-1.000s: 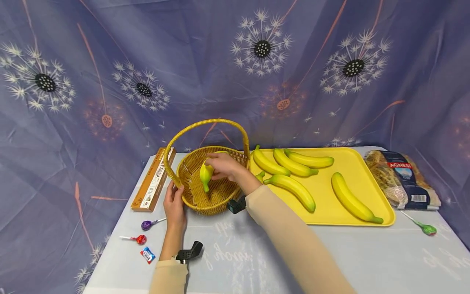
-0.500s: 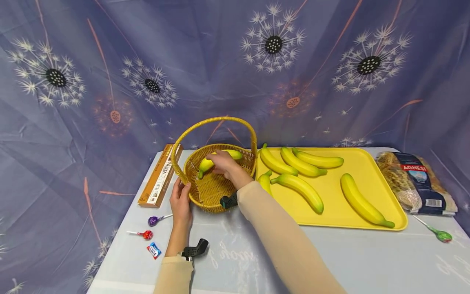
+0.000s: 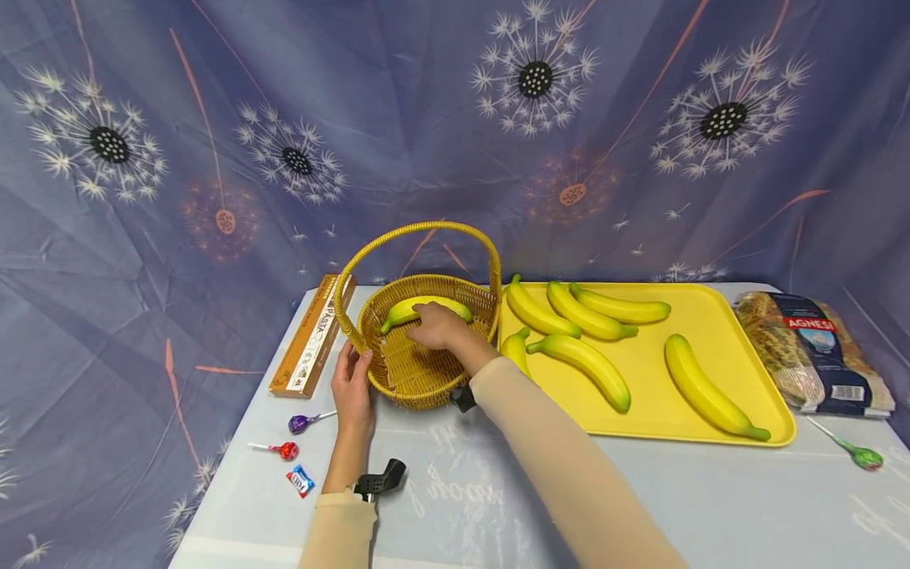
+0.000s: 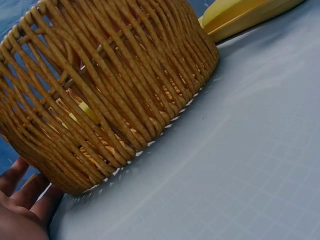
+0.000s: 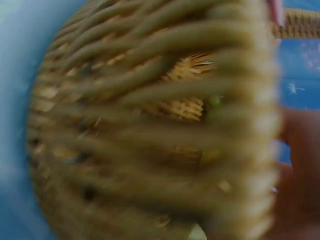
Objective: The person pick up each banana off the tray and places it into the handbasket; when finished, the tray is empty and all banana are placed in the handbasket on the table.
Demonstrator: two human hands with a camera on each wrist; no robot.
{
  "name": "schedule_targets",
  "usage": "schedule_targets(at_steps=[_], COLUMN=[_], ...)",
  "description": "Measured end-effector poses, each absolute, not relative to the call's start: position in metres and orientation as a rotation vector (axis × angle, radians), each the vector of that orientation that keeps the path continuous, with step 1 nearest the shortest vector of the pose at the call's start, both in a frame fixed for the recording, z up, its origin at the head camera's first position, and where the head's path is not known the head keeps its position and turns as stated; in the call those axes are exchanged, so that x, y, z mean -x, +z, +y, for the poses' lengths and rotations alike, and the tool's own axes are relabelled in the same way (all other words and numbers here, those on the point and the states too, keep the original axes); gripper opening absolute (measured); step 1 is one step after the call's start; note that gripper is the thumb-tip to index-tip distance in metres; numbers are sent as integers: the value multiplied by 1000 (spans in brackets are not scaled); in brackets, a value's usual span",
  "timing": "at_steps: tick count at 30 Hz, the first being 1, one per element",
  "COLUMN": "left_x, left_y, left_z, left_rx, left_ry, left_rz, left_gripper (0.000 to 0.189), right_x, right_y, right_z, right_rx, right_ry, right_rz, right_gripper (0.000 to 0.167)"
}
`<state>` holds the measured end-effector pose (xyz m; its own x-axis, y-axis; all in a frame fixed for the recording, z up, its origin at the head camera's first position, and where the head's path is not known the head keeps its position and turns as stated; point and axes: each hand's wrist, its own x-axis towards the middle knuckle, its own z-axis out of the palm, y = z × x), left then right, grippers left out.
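Observation:
In the head view a yellow banana [image 3: 455, 307] with green ends lies along the back inside of the woven wicker basket [image 3: 419, 395]. My right hand [image 3: 439, 326] is inside the basket, its fingertips at the front edge of the banana and not wrapped round it. My left hand [image 3: 351, 383] rests against the outside of the basket's left wall, thumb near the foot of the handle. The left wrist view shows its fingers [image 4: 31, 192] stretched along the wicker wall. In the right wrist view the blurred basket side [image 5: 150, 130] hides most of the right hand [image 5: 300, 170].
A yellow tray [image 3: 654, 395] with several bananas [image 3: 586, 371] stands right of the basket. A pasta bag [image 3: 810, 356] and green lollipop [image 3: 866, 457] lie beyond it. On the left are a pasta box [image 3: 309, 340], two lollipops [image 3: 287, 450] and a wrapped candy [image 3: 300, 480].
The banana has gone from hanging in my right hand to lying inside the basket. My right hand has loosened from it and shifted toward me. The left hand stays at the basket.

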<state>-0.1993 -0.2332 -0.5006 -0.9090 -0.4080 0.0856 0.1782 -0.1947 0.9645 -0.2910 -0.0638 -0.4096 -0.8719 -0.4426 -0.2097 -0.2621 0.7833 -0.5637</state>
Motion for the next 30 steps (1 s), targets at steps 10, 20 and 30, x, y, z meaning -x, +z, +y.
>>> schedule_targets(at_steps=[10, 20, 30], left_x=[200, 199, 187], left_y=[-497, -498, -475], left_z=[-233, -234, -227], left_rx=[-278, -279, -256], left_ry=[-2160, -2199, -2182], left_rz=[-1712, -1688, -1749], left_gripper=[47, 48, 49], right_x=[285, 283, 283], right_y=[-412, -416, -422], right_z=[-58, -58, -56], right_rx=[706, 756, 753], right_ry=[-469, -451, -431], right_rz=[2626, 2618, 2596], right_gripper=[63, 63, 65])
